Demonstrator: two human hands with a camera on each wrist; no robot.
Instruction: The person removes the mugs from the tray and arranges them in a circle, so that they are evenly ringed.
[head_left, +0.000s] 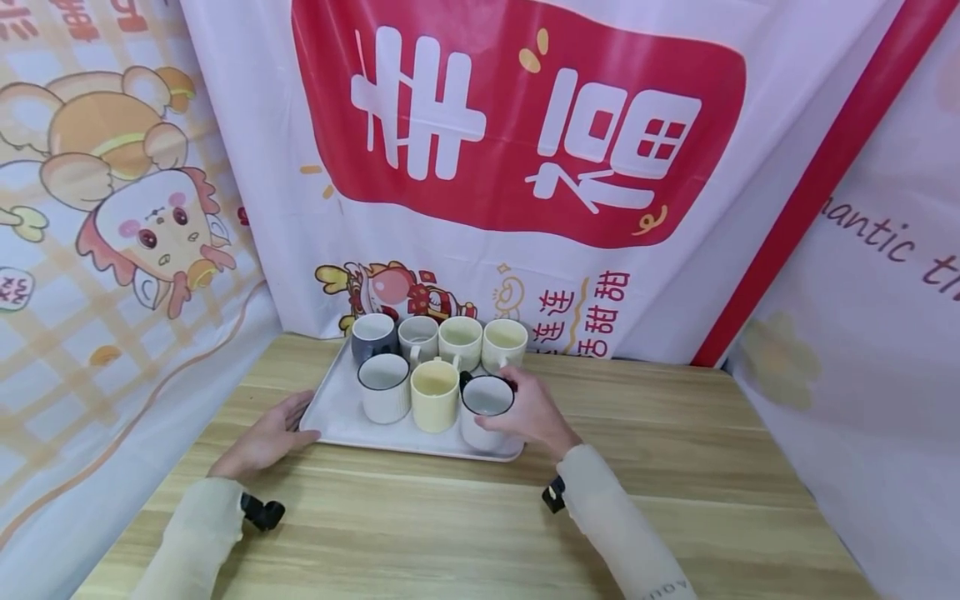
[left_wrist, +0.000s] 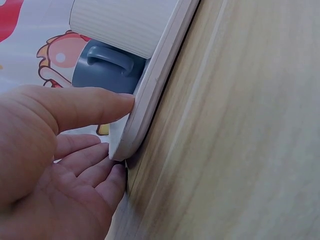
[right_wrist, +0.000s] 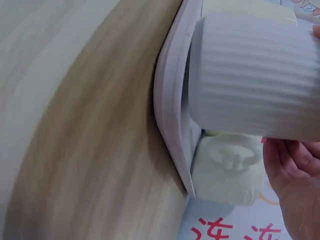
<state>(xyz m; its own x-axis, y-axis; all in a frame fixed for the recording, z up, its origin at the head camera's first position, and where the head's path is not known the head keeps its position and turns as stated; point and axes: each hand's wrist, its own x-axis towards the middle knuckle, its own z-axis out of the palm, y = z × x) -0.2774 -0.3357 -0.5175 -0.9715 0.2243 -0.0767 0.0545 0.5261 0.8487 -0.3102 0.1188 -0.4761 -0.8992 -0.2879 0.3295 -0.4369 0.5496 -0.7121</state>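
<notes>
Six mugs (head_left: 435, 408) stand on the tray (head_left: 337, 417), and the white mug (head_left: 480, 407) at its near right corner, gripped by the right hand's (head_left: 531, 410) curled fingers, seems the last to settle; the left hand (head_left: 270, 435), loosely spread, touches the tray.

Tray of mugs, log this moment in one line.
left hand: holds tray corner | right hand: grips front-right white mug | six other mugs: on tray
</notes>
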